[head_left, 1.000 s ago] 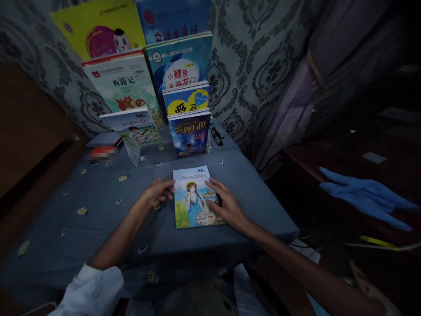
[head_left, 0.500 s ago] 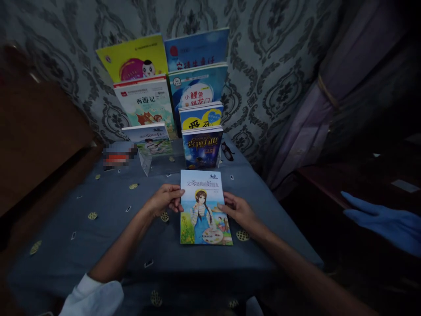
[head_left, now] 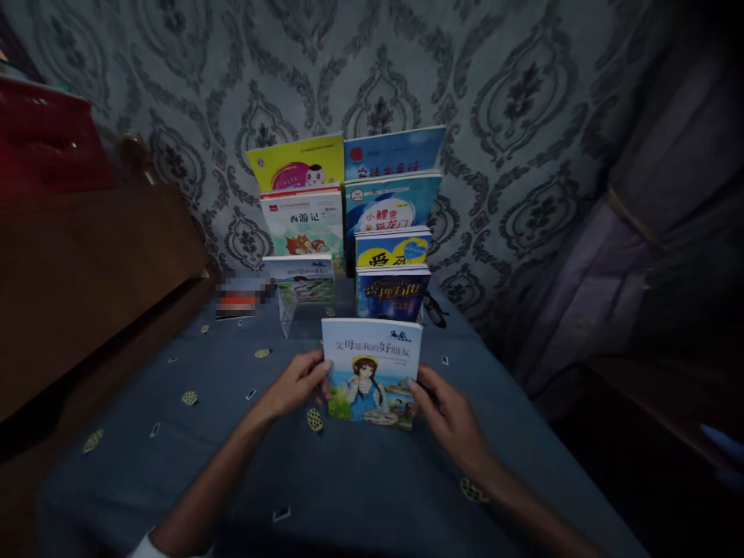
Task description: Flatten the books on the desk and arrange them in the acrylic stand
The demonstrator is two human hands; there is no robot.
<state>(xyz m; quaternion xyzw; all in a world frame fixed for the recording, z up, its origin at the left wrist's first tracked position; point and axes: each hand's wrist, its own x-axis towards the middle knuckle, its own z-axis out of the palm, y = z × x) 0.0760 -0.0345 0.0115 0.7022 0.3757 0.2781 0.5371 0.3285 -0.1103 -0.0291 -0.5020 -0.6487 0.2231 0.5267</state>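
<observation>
Between my hands a paperback book [head_left: 372, 380] is held up, its cover facing me with a girl in a yellow hat and blue dress. My left hand [head_left: 299, 384] grips its left edge, thumb on the front. On the opposite edge, my right hand [head_left: 450, 411] is closed in the same way. Just beyond stands a clear tiered rack [head_left: 287, 316] filled with books. Its front row shows a pale blue book [head_left: 302, 279] on the left and a dark blue book [head_left: 392, 294] on the right.
The rack stands on a table with a blue-grey cloth [head_left: 232, 457]. Dark glasses [head_left: 435, 310] lie right of it, a blurred-out booklet [head_left: 241, 294] left. A brown wooden panel [head_left: 98, 271] borders the left side; a tied curtain [head_left: 604, 271] hangs at right.
The book has gone from lying nearly flat to standing more upright, nearer the rack's front. My view has tilted up and shifted left. The blue-gloved hand at right has almost left the picture.
</observation>
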